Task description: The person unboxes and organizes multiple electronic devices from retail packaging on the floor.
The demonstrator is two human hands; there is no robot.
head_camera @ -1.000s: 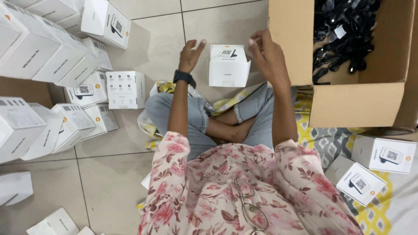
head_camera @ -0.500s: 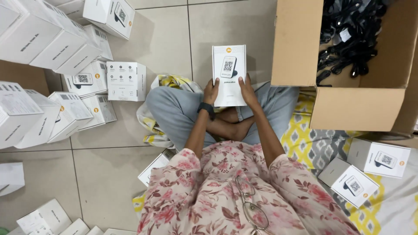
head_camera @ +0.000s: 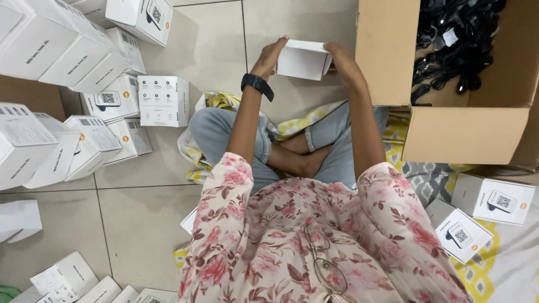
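I see small white box point(head_camera: 302, 59) held at 12 o'clock, above the crossed legs | long axis 9-to-3, broad face tipped toward me | left hand point(head_camera: 269, 57) clasps its 9 end, right hand point(head_camera: 342, 63) its 3 end | cardboard carton point(head_camera: 449, 84) at 2 o'clock

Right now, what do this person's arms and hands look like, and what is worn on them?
Both hands are bare, with no gloves or rings that I can make out. The left hand has a black band with a dark rectangular face, like a watch, at the wrist. The right hand has a plain wrist. Short pink floral fabric sleeves end near the elbows, leaving the forearms uncovered.
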